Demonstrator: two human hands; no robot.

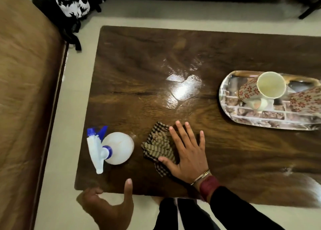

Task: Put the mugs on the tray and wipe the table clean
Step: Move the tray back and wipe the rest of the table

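Right hand [188, 153]: grip wide, fingers straight and spread, palm flat on the right part of the checked cloth [158, 142]. The cloth lies crumpled on the bench [139, 64] near its front edge. Its left part shows beyond the thumb and forefinger; the part under the palm is hidden.

Left hand [107, 207]: at the bench's near-left corner, thumb spread away from the fingers, nothing held. It is blurred, and whether the fingertips touch the bench edge cannot be told.

A white spray bottle [118, 148] with a blue trigger stands just left of the cloth, apart from it. A wet patch [184, 89] shines at mid-bench, beyond the cloth.

The oval tray [225, 97] sits at the right of the bench, well apart from both hands. On it stands a flowered mug [251, 90], mouth towards the camera. A second mug [305, 101] and the tray's far end are cut off by the picture's right edge.
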